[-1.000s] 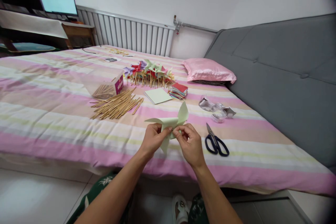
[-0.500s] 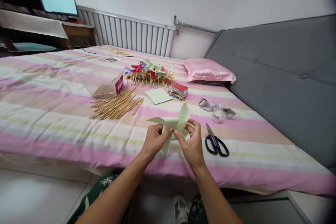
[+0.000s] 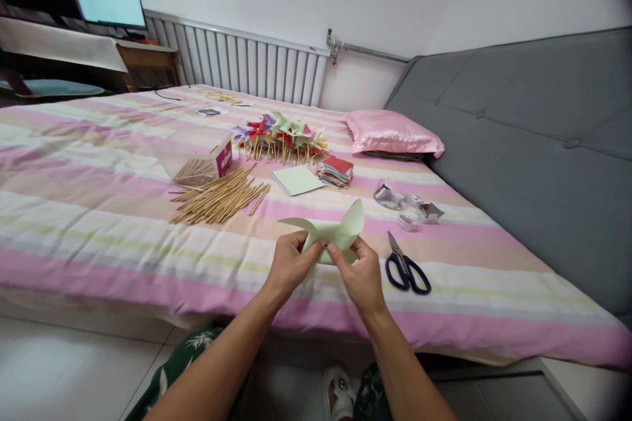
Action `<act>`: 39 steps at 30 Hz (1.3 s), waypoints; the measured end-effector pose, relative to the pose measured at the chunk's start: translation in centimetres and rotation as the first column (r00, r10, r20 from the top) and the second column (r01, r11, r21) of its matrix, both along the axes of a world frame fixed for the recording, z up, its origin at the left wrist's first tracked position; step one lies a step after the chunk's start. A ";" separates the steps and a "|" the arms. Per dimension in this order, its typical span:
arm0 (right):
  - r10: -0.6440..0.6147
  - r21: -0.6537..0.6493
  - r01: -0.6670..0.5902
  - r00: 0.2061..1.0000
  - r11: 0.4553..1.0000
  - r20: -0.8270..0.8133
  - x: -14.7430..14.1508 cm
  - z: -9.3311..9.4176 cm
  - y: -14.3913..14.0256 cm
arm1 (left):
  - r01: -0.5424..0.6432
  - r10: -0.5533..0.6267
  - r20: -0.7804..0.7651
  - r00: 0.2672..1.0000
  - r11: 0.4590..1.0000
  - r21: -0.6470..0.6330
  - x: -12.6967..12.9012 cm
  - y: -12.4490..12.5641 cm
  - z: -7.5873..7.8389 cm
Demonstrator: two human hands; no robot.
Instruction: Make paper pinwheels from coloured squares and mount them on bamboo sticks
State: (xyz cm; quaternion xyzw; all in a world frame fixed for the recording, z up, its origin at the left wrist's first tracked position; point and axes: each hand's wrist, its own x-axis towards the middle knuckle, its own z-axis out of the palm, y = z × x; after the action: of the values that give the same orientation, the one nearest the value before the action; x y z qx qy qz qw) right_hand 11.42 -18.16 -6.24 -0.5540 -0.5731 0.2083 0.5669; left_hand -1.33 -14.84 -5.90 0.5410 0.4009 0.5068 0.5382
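A pale green paper pinwheel (image 3: 332,231) is held above the near side of the bed, its blades folded in toward the middle. My left hand (image 3: 292,262) is closed on its left side, thumb pressed near the centre. From the right, my right hand (image 3: 362,271) grips it too, with the thumb close to the other one. What lies under the thumbs is hidden. Scissors (image 3: 405,268) with dark handles lie on the sheet just right of my right hand. Farther off, a pale green paper stack (image 3: 297,181) lies flat beside a pile of coloured paper squares (image 3: 336,171).
Loose wooden sticks (image 3: 220,197) lie to the left, by a clear box (image 3: 190,161) holding more. Finished pinwheels (image 3: 281,135) are heaped behind. Clear tape rolls (image 3: 409,210) sit at right, beyond the scissors. A pink pillow (image 3: 392,131) lies against the grey headboard (image 3: 518,125).
The pinwheel's upper right blade has tipped toward the right, and the fingers of my right hand have closed in behind the paper. My left hand stays nearly in place.
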 end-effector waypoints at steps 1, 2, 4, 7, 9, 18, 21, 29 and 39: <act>0.000 0.001 0.000 1.000 1.000 -0.003 0.0 0.0 0.0 | -0.003 0.003 0.004 1.000 1.000 -0.004 0.0 0.0 0.0; 0.000 -0.001 0.000 1.000 1.000 -0.005 0.0 -0.1 0.0 | -0.005 0.005 0.015 1.000 1.000 -0.008 0.1 0.0 0.0; -0.004 -0.009 0.003 1.000 1.000 -0.012 0.0 -0.1 0.1 | -0.009 0.010 0.046 0.999 1.000 -0.015 0.1 0.0 0.0; -0.002 -0.023 0.002 1.000 1.000 -0.020 0.0 -0.2 0.1 | -0.008 0.010 0.085 0.996 1.000 -0.024 0.2 0.0 0.2; 0.003 -0.030 -0.004 1.000 1.000 -0.018 0.0 -0.2 0.1 | -0.002 0.005 0.100 0.995 1.000 -0.024 0.2 -0.1 0.4; -0.025 -0.007 0.025 1.000 1.000 0.013 -0.2 -0.2 0.0 | -0.078 0.080 0.046 0.996 0.996 -0.029 0.4 -0.3 0.4; -0.028 -0.004 0.028 0.999 1.000 0.018 -0.2 -0.3 0.1 | -0.091 0.091 0.032 0.995 0.996 0.004 0.4 -0.4 0.2; -0.040 -0.010 0.040 0.999 0.999 0.013 -0.3 -0.5 0.1 | -0.119 0.126 -0.052 0.991 0.987 0.109 0.5 -0.6 0.3; -0.028 -0.063 0.025 0.999 0.998 -0.044 -0.2 -0.5 0.2 | -0.126 0.146 -0.082 0.986 0.970 0.207 0.6 -1.0 0.7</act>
State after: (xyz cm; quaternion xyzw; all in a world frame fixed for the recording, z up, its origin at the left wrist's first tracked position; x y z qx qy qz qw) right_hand 11.17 -17.99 -6.71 -0.5741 -0.5459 0.2313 0.5647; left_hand -0.70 -15.83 -5.18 0.5878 0.4092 0.5538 0.4248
